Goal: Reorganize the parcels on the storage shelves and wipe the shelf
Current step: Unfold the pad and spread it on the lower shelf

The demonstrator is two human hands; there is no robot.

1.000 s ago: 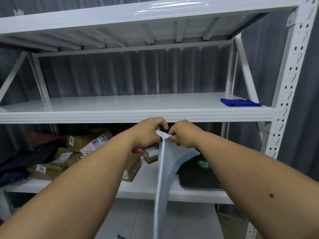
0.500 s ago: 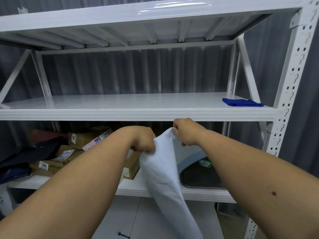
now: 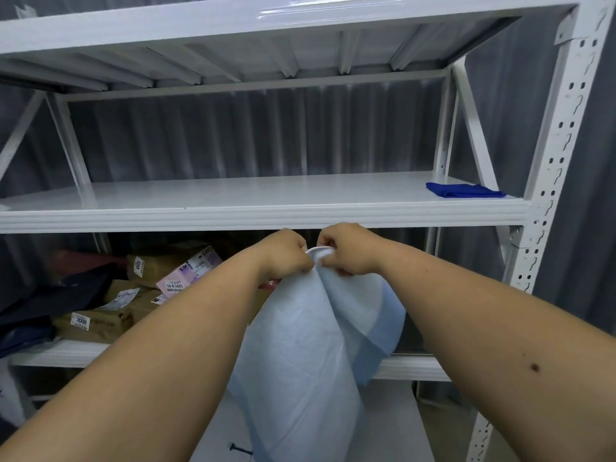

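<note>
Your left hand [image 3: 286, 253] and right hand [image 3: 346, 250] pinch the pale cloth [image 3: 310, 345] just below the middle shelf [image 3: 233, 215] edge; it hangs down.

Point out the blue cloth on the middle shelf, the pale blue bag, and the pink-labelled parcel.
blue cloth [image 3: 465, 190]: head view, middle of its folded top.
pale blue bag [image 3: 300, 355]: head view, its hanging front face.
pink-labelled parcel [image 3: 186, 273]: head view, on the pink label.
</note>
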